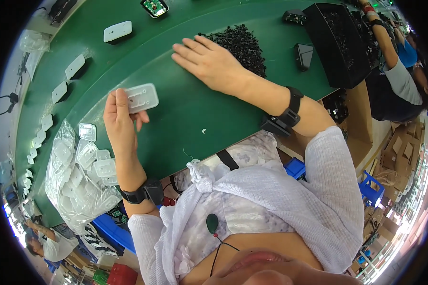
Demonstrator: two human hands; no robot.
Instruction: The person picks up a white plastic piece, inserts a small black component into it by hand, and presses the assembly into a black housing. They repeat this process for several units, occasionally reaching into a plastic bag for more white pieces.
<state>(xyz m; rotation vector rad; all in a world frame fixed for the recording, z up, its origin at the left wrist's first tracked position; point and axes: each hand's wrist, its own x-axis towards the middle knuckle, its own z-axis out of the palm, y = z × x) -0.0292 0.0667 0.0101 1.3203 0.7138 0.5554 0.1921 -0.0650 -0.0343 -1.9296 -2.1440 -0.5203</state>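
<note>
Between its thumb and fingers, my left hand (120,113) holds a translucent white plastic cover (143,96), a rounded rectangle with moulded details on its inner face. My right hand (208,62) is open, palm down over the green table (185,118), its fingers stretched out to the left. Close beside it lies a heap of small black parts (245,50); the right hand and wrist overlap its near left edge. A small white crescent-shaped bit (204,131) lies on the table between me and the hands.
White covers (118,31) stand in a row along the table's far left. A clear plastic bag (62,161) holds more covers at left. A green circuit board in a casing (154,7) lies at the back. At right are a black bin (337,45) and a black casing (304,56). Other people work nearby.
</note>
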